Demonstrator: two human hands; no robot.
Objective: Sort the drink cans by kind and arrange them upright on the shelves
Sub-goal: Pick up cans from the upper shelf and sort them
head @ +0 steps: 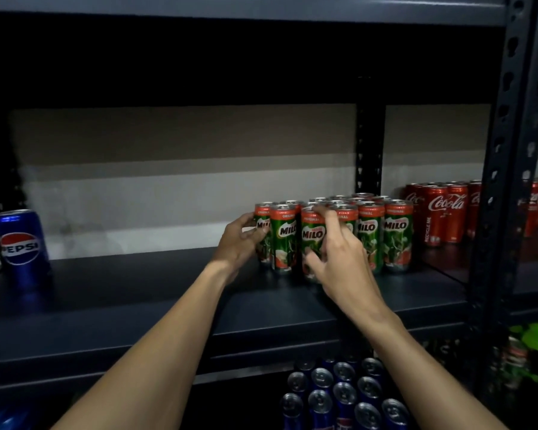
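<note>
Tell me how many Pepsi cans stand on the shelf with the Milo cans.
1: the Pepsi can stands upright at the far left of the shelf, apart from the Milo cans. More may lie out of frame.

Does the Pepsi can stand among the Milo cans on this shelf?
No, the Pepsi can stands alone at the far left of the shelf, well apart from the Milo cans clustered toward the right.

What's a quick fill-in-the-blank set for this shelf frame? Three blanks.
1. The left hand and right hand both hold green cans labelled ____.
2. The lone blue can at the left end of the shelf reads ____.
3. The red cans right of the green ones read ____.
Missing: Milo; Pepsi; Coca-Cola.
</note>
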